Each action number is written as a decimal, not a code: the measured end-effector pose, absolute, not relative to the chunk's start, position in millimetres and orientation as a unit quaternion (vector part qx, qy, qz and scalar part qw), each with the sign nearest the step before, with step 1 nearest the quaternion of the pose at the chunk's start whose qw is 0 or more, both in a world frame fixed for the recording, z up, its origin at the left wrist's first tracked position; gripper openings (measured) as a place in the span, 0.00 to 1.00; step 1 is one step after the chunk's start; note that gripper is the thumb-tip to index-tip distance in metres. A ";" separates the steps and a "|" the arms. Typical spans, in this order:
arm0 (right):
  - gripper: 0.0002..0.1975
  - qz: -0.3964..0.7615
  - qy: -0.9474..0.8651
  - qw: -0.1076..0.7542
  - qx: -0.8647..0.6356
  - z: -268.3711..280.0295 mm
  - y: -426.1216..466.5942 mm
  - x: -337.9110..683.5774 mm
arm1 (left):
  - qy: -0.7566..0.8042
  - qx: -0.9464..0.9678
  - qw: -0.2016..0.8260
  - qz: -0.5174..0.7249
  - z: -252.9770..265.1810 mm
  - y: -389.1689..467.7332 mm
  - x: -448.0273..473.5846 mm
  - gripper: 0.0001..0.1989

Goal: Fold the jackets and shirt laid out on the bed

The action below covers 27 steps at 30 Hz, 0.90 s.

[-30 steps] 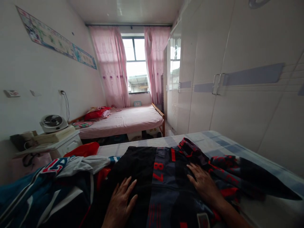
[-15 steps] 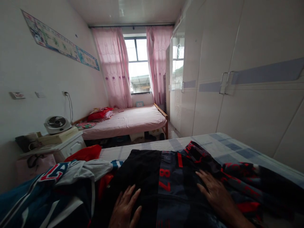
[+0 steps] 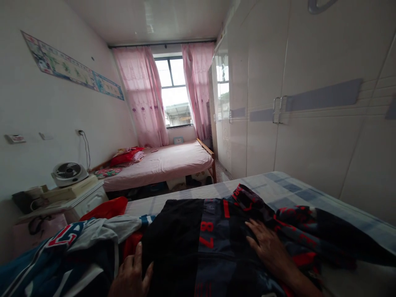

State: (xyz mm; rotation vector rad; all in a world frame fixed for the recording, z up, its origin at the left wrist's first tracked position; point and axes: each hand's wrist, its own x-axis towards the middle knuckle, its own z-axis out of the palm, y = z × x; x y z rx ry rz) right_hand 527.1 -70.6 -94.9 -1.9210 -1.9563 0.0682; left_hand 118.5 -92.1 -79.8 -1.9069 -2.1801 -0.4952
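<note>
A black jacket point(image 3: 173, 231) with red markings and a red "87" lies spread over the near bed. My right hand point(image 3: 269, 247) rests flat on its right part, fingers apart. At its left edge is my left hand point(image 3: 133, 274), fingers stretched and spread, with the wrist out of view. One patterned sleeve point(image 3: 309, 235) in black, grey and red reaches out to the right. Left of the jacket lies a blue, grey and white garment point(image 3: 93, 239) with red letters, and a red cloth point(image 3: 107, 208) shows behind it.
The near bed has a blue-and-white checked sheet point(image 3: 278, 185). A white wardrobe point(image 3: 318, 148) lines the right side. To the left, a small fan point(image 3: 69, 173) sits on a bedside cabinet point(image 3: 89, 202). A pink-sheeted bed point(image 3: 167, 161) stands by the window.
My left hand has moved left across the jacket to its edge. My right hand stays on the jacket's right part. The view has turned slightly to the right.
</note>
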 end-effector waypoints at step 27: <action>0.27 -0.005 -0.727 0.189 -0.660 -114.6 -66.1 545.8 | -0.604 -0.796 -0.033 -0.013 -9.3 3.4 84.7 0.17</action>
